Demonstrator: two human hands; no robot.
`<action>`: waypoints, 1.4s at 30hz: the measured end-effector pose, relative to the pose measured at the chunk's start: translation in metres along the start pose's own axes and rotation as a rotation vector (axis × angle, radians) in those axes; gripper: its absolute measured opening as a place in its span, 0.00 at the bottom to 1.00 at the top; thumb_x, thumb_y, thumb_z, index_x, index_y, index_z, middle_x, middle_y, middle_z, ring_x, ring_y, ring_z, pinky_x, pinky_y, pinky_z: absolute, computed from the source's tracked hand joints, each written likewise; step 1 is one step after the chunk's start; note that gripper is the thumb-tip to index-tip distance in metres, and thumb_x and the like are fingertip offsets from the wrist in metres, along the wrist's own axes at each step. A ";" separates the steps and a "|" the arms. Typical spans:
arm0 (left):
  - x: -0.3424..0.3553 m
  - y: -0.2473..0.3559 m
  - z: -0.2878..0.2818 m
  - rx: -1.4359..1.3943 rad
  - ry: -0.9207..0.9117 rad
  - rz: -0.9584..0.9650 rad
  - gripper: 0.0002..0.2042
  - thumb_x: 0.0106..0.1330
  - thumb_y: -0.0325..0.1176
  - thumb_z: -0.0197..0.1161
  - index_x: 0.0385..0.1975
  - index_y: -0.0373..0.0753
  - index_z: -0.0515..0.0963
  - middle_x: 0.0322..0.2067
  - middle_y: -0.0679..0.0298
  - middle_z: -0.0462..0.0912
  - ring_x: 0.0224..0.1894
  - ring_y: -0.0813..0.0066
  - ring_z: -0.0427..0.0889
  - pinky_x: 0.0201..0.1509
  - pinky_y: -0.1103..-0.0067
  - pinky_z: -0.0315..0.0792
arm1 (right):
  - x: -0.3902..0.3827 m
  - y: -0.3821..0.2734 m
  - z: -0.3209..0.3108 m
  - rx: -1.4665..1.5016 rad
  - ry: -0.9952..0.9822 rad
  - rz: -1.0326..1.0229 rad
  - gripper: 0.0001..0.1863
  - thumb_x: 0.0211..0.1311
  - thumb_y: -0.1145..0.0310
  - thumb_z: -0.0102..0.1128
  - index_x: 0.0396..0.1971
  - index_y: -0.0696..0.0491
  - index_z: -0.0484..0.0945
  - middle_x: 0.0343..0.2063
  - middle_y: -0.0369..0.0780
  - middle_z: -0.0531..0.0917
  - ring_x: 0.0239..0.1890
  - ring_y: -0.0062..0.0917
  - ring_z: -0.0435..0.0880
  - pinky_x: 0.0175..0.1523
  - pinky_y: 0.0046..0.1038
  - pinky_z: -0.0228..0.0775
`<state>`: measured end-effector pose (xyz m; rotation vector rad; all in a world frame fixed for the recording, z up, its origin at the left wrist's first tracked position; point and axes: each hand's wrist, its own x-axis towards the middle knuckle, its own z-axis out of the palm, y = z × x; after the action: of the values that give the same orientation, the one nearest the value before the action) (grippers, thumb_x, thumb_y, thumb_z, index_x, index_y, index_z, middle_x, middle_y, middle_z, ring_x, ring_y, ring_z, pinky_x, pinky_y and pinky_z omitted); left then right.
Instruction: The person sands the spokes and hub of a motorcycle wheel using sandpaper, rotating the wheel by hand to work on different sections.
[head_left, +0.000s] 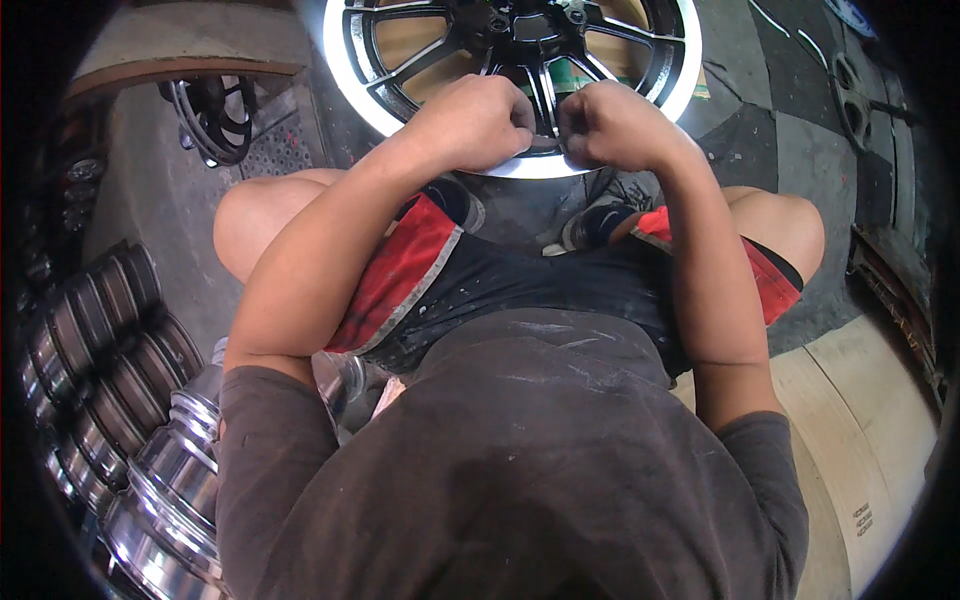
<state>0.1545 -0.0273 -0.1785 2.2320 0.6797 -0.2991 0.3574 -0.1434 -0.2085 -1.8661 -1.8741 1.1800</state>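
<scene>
Close together, fingers [522, 118] at the wheel [532, 45]

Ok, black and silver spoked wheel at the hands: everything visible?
The black and silver spoked wheel looks metallic: bright outer lip, dark spokes edged silver, dark hub. At frame top, facing the camera, its far side is cropped. Bare left hand and right hand are at its near edge; fingertip contact unclear.
</scene>
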 end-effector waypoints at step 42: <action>-0.001 0.004 0.022 0.281 0.051 0.296 0.17 0.68 0.28 0.60 0.54 0.39 0.88 0.44 0.51 0.81 0.51 0.49 0.81 0.56 0.60 0.77 | -0.016 0.003 -0.057 0.971 0.768 -0.039 0.25 0.88 0.53 0.47 0.40 0.55 0.88 0.19 0.27 0.73 0.20 0.12 0.67 0.27 0.21 0.56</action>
<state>0.1561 -0.0461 -0.1900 2.5765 0.3395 -0.1979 0.4001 -0.1379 -0.1680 -1.3716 -0.7025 0.8917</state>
